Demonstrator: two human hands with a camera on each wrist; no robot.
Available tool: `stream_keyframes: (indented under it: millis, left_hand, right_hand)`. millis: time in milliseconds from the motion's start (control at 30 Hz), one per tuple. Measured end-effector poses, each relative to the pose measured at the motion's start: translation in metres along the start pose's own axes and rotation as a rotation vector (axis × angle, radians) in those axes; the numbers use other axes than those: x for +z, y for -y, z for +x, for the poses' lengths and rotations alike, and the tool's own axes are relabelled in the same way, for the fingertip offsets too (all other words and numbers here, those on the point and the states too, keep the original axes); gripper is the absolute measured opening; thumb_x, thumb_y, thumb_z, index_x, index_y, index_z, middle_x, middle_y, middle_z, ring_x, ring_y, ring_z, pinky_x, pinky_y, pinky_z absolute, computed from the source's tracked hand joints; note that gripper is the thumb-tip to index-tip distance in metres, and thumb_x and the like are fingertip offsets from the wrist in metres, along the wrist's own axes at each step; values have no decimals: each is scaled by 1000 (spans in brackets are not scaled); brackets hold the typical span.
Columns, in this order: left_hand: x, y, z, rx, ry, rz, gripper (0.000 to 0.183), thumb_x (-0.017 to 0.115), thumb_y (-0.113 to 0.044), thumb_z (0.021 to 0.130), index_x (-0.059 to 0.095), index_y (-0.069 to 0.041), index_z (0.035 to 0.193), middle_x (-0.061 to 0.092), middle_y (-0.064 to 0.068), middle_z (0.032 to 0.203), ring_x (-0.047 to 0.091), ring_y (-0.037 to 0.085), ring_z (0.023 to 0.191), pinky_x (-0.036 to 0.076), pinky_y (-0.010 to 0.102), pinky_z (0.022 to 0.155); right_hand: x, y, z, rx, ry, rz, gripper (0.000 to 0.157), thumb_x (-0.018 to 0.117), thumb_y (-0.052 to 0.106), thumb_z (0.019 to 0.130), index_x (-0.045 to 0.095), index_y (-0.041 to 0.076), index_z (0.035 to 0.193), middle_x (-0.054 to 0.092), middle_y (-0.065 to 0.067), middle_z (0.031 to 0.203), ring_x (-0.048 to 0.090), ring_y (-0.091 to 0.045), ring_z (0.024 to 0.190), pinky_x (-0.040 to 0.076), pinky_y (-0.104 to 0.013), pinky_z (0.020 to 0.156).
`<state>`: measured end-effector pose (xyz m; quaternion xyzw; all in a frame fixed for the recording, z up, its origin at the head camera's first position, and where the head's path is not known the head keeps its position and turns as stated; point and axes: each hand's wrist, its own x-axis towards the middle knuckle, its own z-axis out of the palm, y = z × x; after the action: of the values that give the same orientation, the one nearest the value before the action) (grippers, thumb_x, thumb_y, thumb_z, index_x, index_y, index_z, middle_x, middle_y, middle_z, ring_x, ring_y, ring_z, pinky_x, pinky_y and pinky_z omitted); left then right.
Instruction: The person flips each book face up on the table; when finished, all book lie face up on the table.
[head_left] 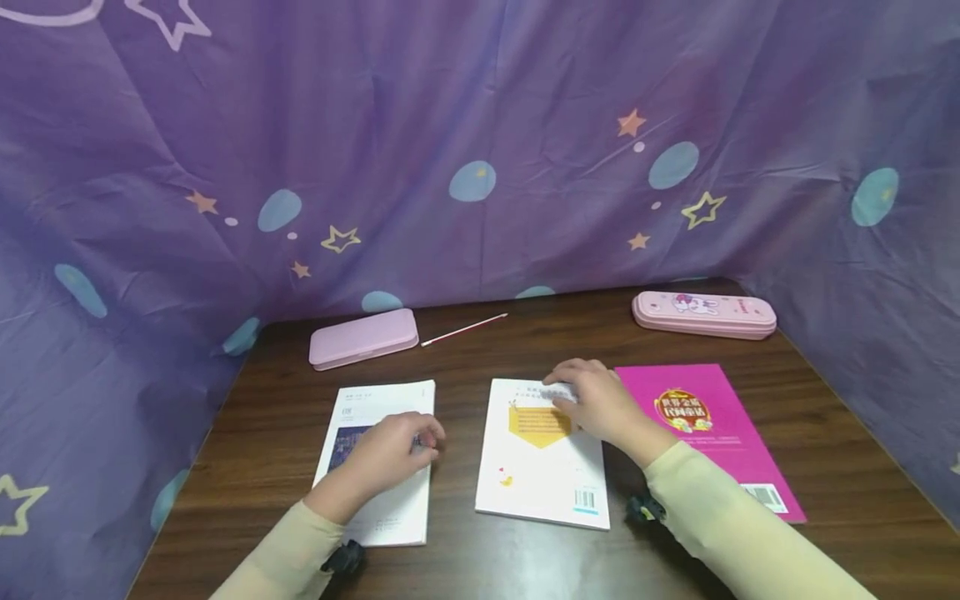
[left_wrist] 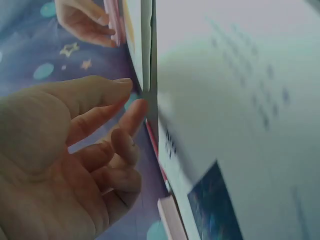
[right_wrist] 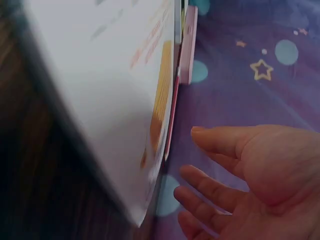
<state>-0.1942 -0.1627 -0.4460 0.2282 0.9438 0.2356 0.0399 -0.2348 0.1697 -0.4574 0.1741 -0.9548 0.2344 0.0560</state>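
Observation:
A white book (head_left: 397,517) with a dark blue picture lies at the left, and my left hand (head_left: 393,450) hovers over its right half. The left wrist view shows loosely bent fingers (left_wrist: 132,112) with nothing between them. In the middle lies another white book (head_left: 525,492) bearing a yellow-orange panel. Over its upper right corner is my right hand (head_left: 600,404), covering part of the printed text. Its thumb and fingers (right_wrist: 210,192) are spread apart and hold nothing in the right wrist view. A magenta book (head_left: 720,454) lies just right of that hand.
Along the back of the dark wooden table (head_left: 255,467) are a plain pink case (head_left: 363,337), a thin red-and-white stick (head_left: 465,329) and a pink pencil case (head_left: 705,315) with a cartoon rabbit. A purple patterned cloth (head_left: 420,125) hangs behind and at both sides.

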Motion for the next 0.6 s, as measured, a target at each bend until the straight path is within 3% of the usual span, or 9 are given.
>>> stream_keyframes:
  millis: [133,300,600]
  left_hand:
    - [7,-9,2,-9,56,-22,20,78,-17,89,74,-17,108,72,-5,97,62,11,80,51,28,71]
    - [15,-17,2,20,107,21,21,79,-21,89,73,-19,109,71,-7,98,67,13,91,55,35,83]
    - [28,-31,-1,92,131,19,21,80,-28,90,74,-23,110,70,-11,95,65,5,89,55,31,83]
  right_hand:
    - [-6,-12,-7,6,-22,-1,27,77,12,90,76,13,117,69,-13,130,59,-39,122,45,-59,104]
    - [-14,-22,-12,23,-3,-8,28,77,10,90,75,13,119,69,-13,130,58,-39,124,45,-59,105]
    - [-26,-44,-19,-71,-9,-78,34,81,-2,81,77,13,112,72,-15,122,61,-42,115,47,-60,99]
